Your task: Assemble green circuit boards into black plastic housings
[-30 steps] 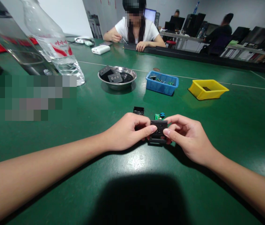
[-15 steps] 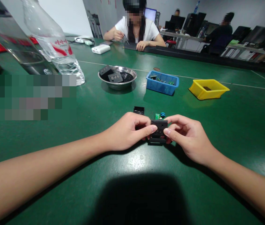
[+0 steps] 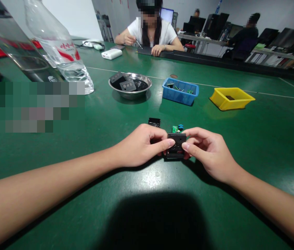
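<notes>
Between my two hands is a black plastic housing, held just over the green table. My left hand pinches its left side, thumb on the near face. On the opposite side, my right hand grips it between thumb and fingers. Just beyond the housing shows a green circuit board with a blue component; part of it is hidden. Another black plastic part lies behind my left hand, partly covered by it.
A steel bowl holds black plastic pieces. To its right stand a blue bin with circuit boards and a yellow bin. Clear bottles stand at left. Across the table, a person holds a thin tool.
My hands and the black housing stay almost still. Across the table, the other person's hand with the thin tool has shifted slightly.
</notes>
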The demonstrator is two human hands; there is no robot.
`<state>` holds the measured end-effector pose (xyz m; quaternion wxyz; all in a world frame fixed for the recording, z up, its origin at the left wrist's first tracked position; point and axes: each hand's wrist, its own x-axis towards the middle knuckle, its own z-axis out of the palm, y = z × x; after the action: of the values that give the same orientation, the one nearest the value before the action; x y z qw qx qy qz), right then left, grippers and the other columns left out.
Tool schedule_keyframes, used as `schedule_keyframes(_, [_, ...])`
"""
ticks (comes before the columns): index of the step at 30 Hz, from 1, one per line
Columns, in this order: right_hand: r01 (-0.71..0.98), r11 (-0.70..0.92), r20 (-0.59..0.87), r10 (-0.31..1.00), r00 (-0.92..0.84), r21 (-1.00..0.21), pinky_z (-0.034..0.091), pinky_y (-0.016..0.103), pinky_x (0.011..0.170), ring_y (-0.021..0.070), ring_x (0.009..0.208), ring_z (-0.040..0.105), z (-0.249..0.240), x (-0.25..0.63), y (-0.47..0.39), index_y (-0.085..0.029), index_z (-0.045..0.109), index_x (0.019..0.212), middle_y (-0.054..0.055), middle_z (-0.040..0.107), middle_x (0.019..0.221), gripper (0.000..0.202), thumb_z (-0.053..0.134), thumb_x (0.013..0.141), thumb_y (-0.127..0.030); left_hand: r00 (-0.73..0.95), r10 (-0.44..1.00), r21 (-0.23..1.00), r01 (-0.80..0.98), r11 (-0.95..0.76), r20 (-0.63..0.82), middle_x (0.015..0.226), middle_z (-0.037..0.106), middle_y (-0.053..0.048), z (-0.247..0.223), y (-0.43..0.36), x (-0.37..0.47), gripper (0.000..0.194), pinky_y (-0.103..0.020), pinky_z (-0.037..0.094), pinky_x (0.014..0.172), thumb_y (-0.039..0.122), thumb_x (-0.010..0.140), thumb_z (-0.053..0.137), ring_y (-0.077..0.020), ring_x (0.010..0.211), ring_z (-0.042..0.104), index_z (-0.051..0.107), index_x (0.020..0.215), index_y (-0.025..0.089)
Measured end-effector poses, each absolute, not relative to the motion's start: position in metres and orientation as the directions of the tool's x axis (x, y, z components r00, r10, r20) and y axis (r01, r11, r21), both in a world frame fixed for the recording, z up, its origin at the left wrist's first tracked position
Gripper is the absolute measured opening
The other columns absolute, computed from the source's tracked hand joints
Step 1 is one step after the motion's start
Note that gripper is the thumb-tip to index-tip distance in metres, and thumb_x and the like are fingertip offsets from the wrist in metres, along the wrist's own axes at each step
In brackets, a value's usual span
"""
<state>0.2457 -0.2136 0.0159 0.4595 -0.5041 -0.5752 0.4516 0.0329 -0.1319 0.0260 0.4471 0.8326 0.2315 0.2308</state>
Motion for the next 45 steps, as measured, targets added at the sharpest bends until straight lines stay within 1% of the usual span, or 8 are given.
schedule_keyframes(6, [0.161,0.097,0.087,0.994,-0.066,-0.982,0.053,0.026,0.056,0.0134,0.055,0.064,0.0173,0.2447,-0.2138,-0.016,0.068,0.1,-0.002,0.068,0.061,0.023,0.077,0.086,-0.032,0.779,0.603,0.863,0.177,-0.474,0.172,0.059,0.06,0.004,0.0243,-0.1321,0.0333,0.036,-0.018,0.038,0.057,0.032,0.097,0.061,-0.0078,0.056,0.051,0.066,0.066,0.014])
schedule_keyframes(11, [0.139,0.109,0.101,0.993,-0.067,-0.984,0.052,0.023,0.055,0.0117,0.053,0.063,0.0169,0.2446,-0.2137,-0.016,0.067,0.098,-0.003,0.067,0.059,0.021,0.077,0.086,-0.029,0.783,0.599,0.872,0.166,-0.46,0.167,0.059,0.06,0.004,0.0237,-0.132,0.0331,0.036,-0.017,0.038,0.057,0.031,0.097,0.061,-0.0071,0.056,0.051,0.065,0.066,0.014])
schedule_keyframes(20, [0.112,0.115,0.108,0.992,-0.064,-0.987,0.054,0.022,0.055,0.0116,0.053,0.065,0.0153,0.2443,-0.2133,-0.015,0.067,0.099,-0.004,0.067,0.059,0.02,0.078,0.086,-0.027,0.785,0.598,0.874,0.165,-0.457,0.164,0.06,0.06,0.005,0.0234,-0.1324,0.0335,0.036,-0.017,0.039,0.057,0.03,0.097,0.06,-0.0069,0.057,0.052,0.065,0.066,0.014])
schedule_keyframes(25, [0.109,0.112,0.104,0.992,-0.073,-0.988,0.054,0.022,0.056,0.0118,0.055,0.065,0.0142,0.2445,-0.2124,-0.015,0.068,0.1,-0.003,0.069,0.062,0.02,0.077,0.086,-0.027,0.781,0.599,0.86,0.172,-0.48,0.179,0.059,0.06,0.004,0.0243,-0.1331,0.033,0.036,-0.018,0.038,0.057,0.03,0.097,0.061,-0.0072,0.057,0.052,0.066,0.066,0.014])
schedule_keyframes(35, [0.135,0.128,0.121,0.991,-0.061,-0.982,0.051,0.022,0.054,0.0108,0.052,0.061,0.0176,0.2447,-0.2139,-0.016,0.067,0.097,-0.004,0.066,0.059,0.019,0.077,0.086,-0.026,0.779,0.602,0.865,0.17,-0.472,0.175,0.059,0.061,0.004,0.0239,-0.133,0.0329,0.036,-0.017,0.039,0.057,0.03,0.098,0.06,-0.0072,0.056,0.053,0.065,0.066,0.014])
schedule_keyframes(41, [0.122,0.105,0.097,0.993,-0.071,-0.987,0.053,0.023,0.056,0.0118,0.055,0.064,0.0163,0.2437,-0.2126,-0.015,0.068,0.101,-0.003,0.068,0.062,0.021,0.076,0.086,-0.027,0.776,0.601,0.857,0.168,-0.487,0.189,0.059,0.061,0.005,0.0248,-0.1334,0.0333,0.036,-0.017,0.039,0.058,0.029,0.098,0.06,-0.0068,0.056,0.053,0.066,0.066,0.014])
schedule_keyframes(45, [0.141,0.112,0.103,0.992,-0.067,-0.984,0.051,0.023,0.054,0.0112,0.053,0.061,0.0181,0.244,-0.2138,-0.015,0.067,0.099,-0.004,0.066,0.06,0.019,0.076,0.086,-0.027,0.781,0.599,0.866,0.167,-0.472,0.176,0.06,0.061,0.005,0.0237,-0.1334,0.0331,0.036,-0.017,0.04,0.058,0.03,0.098,0.06,-0.007,0.057,0.053,0.065,0.066,0.014])
